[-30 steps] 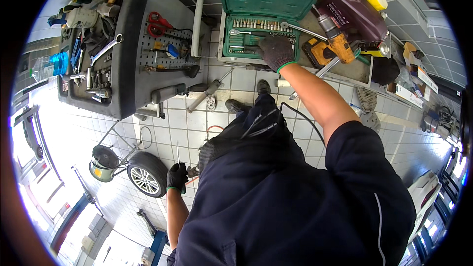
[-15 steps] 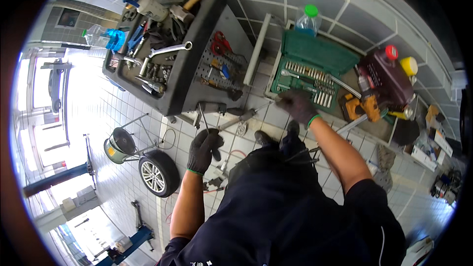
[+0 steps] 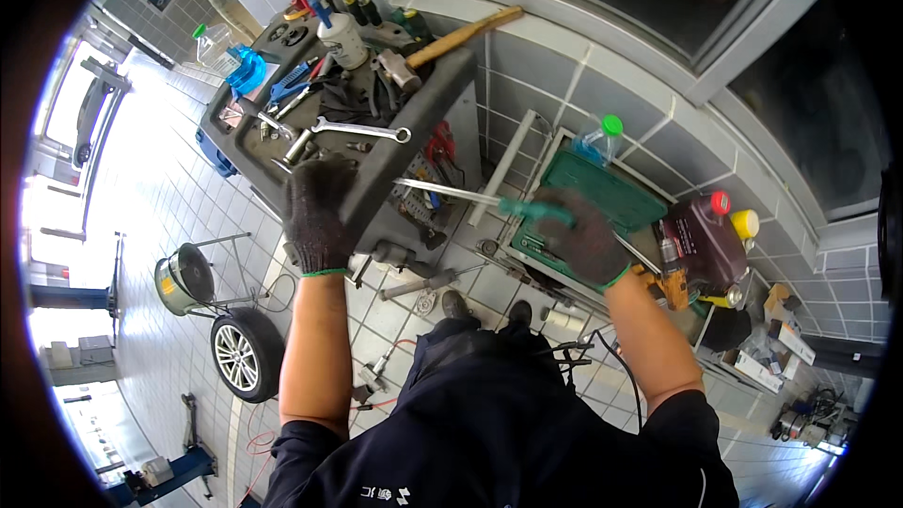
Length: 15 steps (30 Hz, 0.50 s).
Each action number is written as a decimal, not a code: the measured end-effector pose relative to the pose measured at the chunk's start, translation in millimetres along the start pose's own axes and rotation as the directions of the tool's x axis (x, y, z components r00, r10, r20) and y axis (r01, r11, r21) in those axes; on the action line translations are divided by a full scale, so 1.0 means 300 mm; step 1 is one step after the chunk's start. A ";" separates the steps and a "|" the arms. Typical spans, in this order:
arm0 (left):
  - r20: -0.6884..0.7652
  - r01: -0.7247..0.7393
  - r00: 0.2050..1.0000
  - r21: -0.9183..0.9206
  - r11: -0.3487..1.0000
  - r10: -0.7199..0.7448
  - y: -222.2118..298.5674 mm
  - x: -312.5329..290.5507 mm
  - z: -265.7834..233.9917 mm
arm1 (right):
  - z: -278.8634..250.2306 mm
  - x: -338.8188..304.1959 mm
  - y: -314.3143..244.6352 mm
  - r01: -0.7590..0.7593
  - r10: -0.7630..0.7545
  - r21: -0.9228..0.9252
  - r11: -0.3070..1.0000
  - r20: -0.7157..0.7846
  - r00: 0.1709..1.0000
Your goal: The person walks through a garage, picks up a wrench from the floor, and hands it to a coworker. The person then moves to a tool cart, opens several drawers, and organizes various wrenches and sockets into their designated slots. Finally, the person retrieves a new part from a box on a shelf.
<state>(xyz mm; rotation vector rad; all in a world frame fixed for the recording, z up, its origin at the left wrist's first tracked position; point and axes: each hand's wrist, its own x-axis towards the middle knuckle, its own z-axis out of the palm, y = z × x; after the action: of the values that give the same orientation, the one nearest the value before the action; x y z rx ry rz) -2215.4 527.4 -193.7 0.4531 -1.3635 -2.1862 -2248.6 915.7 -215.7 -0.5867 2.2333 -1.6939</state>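
1. Reference landmark: tool cart [image 3: 428, 113], on the person's left. All places below are given from it.
2. Right hand [image 3: 580, 237]: gloved, to the right of the tool cart. Fingers are closed around the handle of the green-handled driver [image 3: 451, 191].
3. Driver position: to the right of the tool cart, in the air between the two hands. Its long axis runs roughly crosswise, handle to the right, bright shaft directed left at the cart's right rim. The tip overlaps that rim in view; contact cannot be determined.
4. Left hand [image 3: 322, 212]: gloved, at the near edge of the tool cart. The fingers are hidden from above; whether they hold anything cannot be told.
5. Governing relation: the driver tip lies just right of the left hand, apart from it. The left hand is nearer the tip; the right hand has the handle.
6. Combination wrench [image 3: 362, 129]: in the cart's tray, beyond the left hand, ring end toward the right rim.
7. Socket-set case [image 3: 602, 190]: right of the tool cart, partly covered by the right hand.
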 end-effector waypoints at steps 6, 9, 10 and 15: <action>0.728 -0.745 0.640 0.667 -0.034 0.247 0.003 0.107 -0.212 | 0.001 0.609 -0.378 0.164 -0.305 -0.520 0.838 -0.198 0.931; 0.733 -0.740 0.663 0.673 -0.016 0.153 -0.037 0.156 -0.260 | 0.095 0.947 -0.561 0.194 -0.436 -0.726 0.659 -0.159 0.886; 0.730 -0.739 0.665 0.674 -0.001 0.155 -0.035 0.151 -0.262 | 0.120 1.032 -0.606 0.198 -0.472 -0.772 0.603 -0.146 0.870; 0.707 -0.734 0.672 0.675 0.075 0.218 -0.043 0.183 -0.298 | 0.269 1.380 -0.626 -0.028 -0.253 -0.837 0.546 -0.197 0.947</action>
<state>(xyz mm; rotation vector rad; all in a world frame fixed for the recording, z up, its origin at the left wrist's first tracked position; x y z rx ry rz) -2215.6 434.8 -244.7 -0.2130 -2.5656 -0.5898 -2547.6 606.8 -47.7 -0.6997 3.2684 -0.6247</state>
